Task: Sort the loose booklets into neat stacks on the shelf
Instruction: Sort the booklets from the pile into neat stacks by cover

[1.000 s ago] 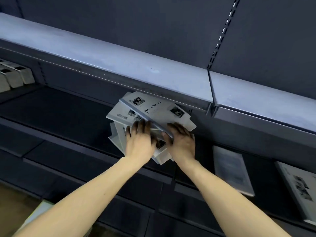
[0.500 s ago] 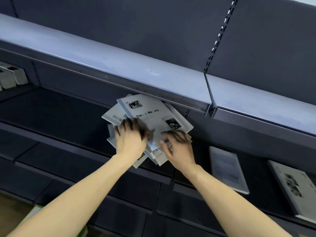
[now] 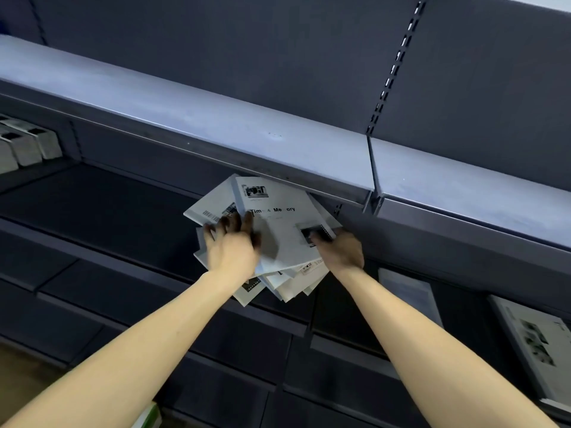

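A messy pile of white booklets (image 3: 279, 284) lies fanned out on the dark lower shelf (image 3: 108, 217), partly tucked under the upper shelf. On top is a booklet titled "Time & Memory" (image 3: 278, 223). My left hand (image 3: 230, 248) presses with spread fingers on the left side of the pile, its thumb against the top booklet's left edge. My right hand (image 3: 341, 253) grips the top booklet at its right edge, fingers curled over a small dark photo. The far ends of the booklets are hidden by the upper shelf.
The pale upper shelf (image 3: 185, 118) overhangs the pile closely. Two single booklets (image 3: 408, 295) (image 3: 531, 344) lie flat on the lower shelf to the right. Several white boxes (image 3: 27, 146) stand at the far left. A green-and-white item (image 3: 148, 415) shows at the bottom edge.
The top booklet has turned from lying across the pile to pointing away from me. My hands have moved apart to its two sides.
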`<action>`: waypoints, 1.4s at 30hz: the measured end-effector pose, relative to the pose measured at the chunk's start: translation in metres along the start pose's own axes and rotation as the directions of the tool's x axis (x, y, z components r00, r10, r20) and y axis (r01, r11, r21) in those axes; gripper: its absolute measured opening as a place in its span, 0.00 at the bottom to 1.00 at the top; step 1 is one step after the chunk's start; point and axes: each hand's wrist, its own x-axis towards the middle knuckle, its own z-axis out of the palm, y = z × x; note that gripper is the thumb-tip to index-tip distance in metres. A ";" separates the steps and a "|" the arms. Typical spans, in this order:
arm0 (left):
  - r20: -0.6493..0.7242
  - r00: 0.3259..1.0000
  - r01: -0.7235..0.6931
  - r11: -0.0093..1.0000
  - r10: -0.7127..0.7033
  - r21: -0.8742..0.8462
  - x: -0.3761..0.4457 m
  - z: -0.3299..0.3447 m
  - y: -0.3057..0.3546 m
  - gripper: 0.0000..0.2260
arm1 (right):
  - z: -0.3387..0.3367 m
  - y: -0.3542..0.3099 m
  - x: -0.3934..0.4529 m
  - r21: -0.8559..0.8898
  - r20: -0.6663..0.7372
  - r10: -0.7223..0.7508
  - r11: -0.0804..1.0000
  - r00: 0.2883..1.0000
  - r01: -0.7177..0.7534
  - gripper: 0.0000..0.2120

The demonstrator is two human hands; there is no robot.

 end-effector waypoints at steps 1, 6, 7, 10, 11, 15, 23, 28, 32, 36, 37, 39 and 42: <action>0.010 1.000 -0.004 1.000 0.004 0.012 0.003 0.000 0.000 0.24 | -0.003 0.002 0.000 0.071 0.029 0.043 0.996 0.999 -0.045 0.24; 0.036 0.998 -0.050 0.998 0.048 0.045 0.012 0.000 0.003 0.23 | -0.010 0.004 -0.017 0.213 0.302 0.188 0.942 0.935 -0.259 0.20; 0.048 0.997 -0.058 0.997 0.055 0.051 0.012 0.000 0.005 0.24 | -0.008 0.005 -0.020 0.238 0.327 0.199 0.929 0.924 -0.285 0.19; 0.046 0.995 -0.089 0.995 0.087 0.047 0.012 0.001 0.012 0.25 | -0.006 0.005 -0.027 0.315 0.316 0.213 0.896 0.925 -0.314 0.14; 0.042 0.994 -0.098 0.994 0.096 0.051 0.012 0.000 0.013 0.25 | -0.005 0.005 -0.027 0.341 0.299 0.218 0.885 0.929 -0.317 0.14; 0.071 0.991 -0.122 0.990 0.117 0.074 0.018 -0.009 0.018 0.23 | -0.009 0.002 -0.029 0.479 0.209 0.206 0.831 0.956 -0.284 0.11; 0.058 0.982 -0.187 0.979 0.183 0.081 0.013 -0.011 0.018 0.24 | -0.018 0.031 -0.036 0.618 0.016 0.304 0.746 0.952 -0.248 0.11; 0.077 0.960 -0.276 0.959 0.271 0.067 0.016 -0.004 0.033 0.26 | -0.026 0.053 -0.050 0.663 -0.021 0.373 0.699 0.927 -0.267 0.13; 0.084 0.943 -0.324 0.946 0.322 0.009 0.009 0.003 0.055 0.27 | -0.038 0.078 -0.059 0.644 -0.060 0.414 0.712 0.908 -0.282 0.18; 0.088 0.913 -0.394 0.917 0.398 -0.057 0.001 0.014 0.072 0.27 | -0.055 0.095 -0.068 0.641 -0.101 0.428 0.718 0.898 -0.271 0.13; 0.098 0.912 -0.396 0.917 0.399 -0.050 0.000 0.016 0.076 0.27 | -0.058 0.098 -0.070 0.647 -0.096 0.438 0.710 0.894 -0.279 0.12; 0.133 0.905 -0.403 0.914 0.404 -0.035 -0.001 0.019 0.088 0.27 | -0.067 0.107 -0.074 0.659 -0.087 0.464 0.691 0.882 -0.298 0.12; 0.162 0.895 -0.421 0.907 0.416 -0.010 -0.005 0.019 0.111 0.26 | -0.082 0.126 -0.080 0.669 -0.093 0.493 0.675 0.865 -0.312 0.11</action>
